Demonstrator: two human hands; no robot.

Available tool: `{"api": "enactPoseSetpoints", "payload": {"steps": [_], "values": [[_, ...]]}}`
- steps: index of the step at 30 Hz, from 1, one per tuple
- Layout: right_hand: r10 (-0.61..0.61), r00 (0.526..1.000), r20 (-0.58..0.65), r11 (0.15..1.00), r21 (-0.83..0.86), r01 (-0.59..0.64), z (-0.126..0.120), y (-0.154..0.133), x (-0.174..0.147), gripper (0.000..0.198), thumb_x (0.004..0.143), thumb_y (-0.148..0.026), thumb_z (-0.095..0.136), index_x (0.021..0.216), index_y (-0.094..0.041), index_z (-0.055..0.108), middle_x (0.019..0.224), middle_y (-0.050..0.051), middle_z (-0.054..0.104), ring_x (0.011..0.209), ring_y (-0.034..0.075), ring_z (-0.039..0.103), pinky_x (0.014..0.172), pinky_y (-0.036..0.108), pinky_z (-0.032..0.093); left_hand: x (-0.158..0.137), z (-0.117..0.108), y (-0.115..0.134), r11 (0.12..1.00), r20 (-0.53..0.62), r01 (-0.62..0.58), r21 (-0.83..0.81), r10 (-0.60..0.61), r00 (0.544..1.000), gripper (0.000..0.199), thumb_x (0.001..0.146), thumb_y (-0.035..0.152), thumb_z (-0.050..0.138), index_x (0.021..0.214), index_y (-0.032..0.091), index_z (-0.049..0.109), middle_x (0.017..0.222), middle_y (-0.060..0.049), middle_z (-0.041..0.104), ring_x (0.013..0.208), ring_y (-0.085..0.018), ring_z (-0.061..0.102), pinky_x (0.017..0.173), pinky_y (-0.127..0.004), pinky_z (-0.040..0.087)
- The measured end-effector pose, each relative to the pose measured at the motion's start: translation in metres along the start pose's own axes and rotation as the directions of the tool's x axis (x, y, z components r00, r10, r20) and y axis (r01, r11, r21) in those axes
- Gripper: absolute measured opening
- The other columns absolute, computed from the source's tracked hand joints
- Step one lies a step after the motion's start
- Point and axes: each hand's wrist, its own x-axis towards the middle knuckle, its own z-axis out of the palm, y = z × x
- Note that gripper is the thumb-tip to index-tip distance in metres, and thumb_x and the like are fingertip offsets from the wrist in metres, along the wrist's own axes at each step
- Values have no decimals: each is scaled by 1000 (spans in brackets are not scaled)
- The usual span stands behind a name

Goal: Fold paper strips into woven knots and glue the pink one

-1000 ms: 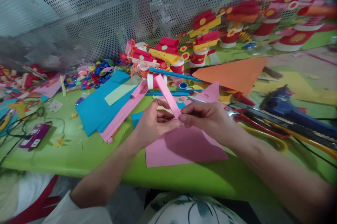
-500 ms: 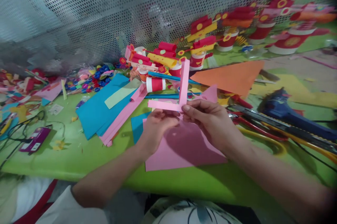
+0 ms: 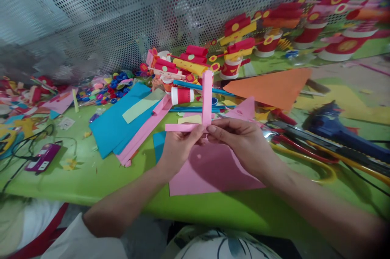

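A pink paper strip [image 3: 207, 98] is bent into an L, one arm upright and the other lying level to the left. My left hand [image 3: 181, 147] pinches it near the corner, thumb on top. Beside it, my right hand [image 3: 236, 137] grips the same corner between thumb and fingers. The fingertips of both hands nearly meet and hide the fold. Below the hands lies a pink paper sheet [image 3: 210, 173], with a blue sheet [image 3: 159, 145] partly under its left side.
Blue sheets [image 3: 112, 125] lie to the left, and a red-and-white paper cup [image 3: 183, 95] on its side behind. Scissors [image 3: 319, 169] and a blue glue gun [image 3: 332, 125] are at right. A purple power adapter [image 3: 42, 158] with cables sits far left. Decorated cups line the mesh partition [image 3: 122, 27].
The upright arm of the strip has shifted slightly left and stands straighter. My left thumb has moved up onto the corner beside my right thumb.
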Motion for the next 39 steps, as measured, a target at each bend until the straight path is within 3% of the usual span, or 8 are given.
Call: {"api": "enactPoseSetpoints", "payload": {"steps": [5,9,15,24,27,31,35,39], "values": [[21,1000,-18,1000,-2,-21,-1,1,1,27,61,-35,94,82,-24,82,74,0,76,66,13,69,72,27,60,0,2,3,998,-16,65,-1,-65,998,22,84,35,75,93,14,75,76,-4,71,69,-15,67,68,-29,59],[39,996,77,999,-38,-36,-2,-2,-1,26,67,-40,90,86,-25,82,77,2,76,73,17,70,76,33,59,-1,-2,6,999,-15,46,8,-46,999,17,84,32,75,89,15,76,73,-3,69,70,-13,64,69,-27,57],[9,994,109,986,-168,10,-5,-1,1,28,70,-38,88,93,-25,82,87,3,75,70,14,60,63,29,50,2,-10,4,986,34,154,-70,-152,988,17,80,31,79,81,15,76,72,-3,69,64,-12,62,61,-24,53],[111,986,128,994,-35,-107,-7,-1,3,22,68,-35,89,86,-26,81,87,2,76,79,17,66,72,30,52,4,-11,5,931,81,314,-187,-303,949,16,78,29,80,79,14,76,72,-4,69,64,-12,63,63,-25,54],[47,992,121,993,-116,-33,-7,-1,3,16,71,-32,85,85,-26,80,85,2,74,77,17,64,71,31,53,4,-10,6,922,87,332,-201,-321,943,18,76,31,81,77,13,76,71,-4,68,64,-12,62,64,-26,54],[-134,979,153,937,-303,176,-7,-2,2,11,82,-29,74,91,-27,80,87,2,71,76,17,63,67,32,52,3,-9,10,920,82,338,-199,-329,941,19,78,32,78,74,14,74,74,-5,68,67,-14,62,69,-30,53],[-293,925,242,800,-467,376,-9,-5,1,16,90,-27,67,100,-29,80,91,4,70,75,17,63,66,32,53,3,-8,15,905,46,368,-214,-367,929,18,76,31,80,72,15,72,73,-4,67,65,-13,60,67,-29,50],[-418,856,304,681,-518,517,-9,-5,0,22,92,-21,64,100,-31,81,95,5,72,84,19,66,71,32,55,3,-10,11,914,73,317,-252,-309,948,22,77,36,81,77,16,72,73,-2,66,65,-12,60,67,-27,50]]}}
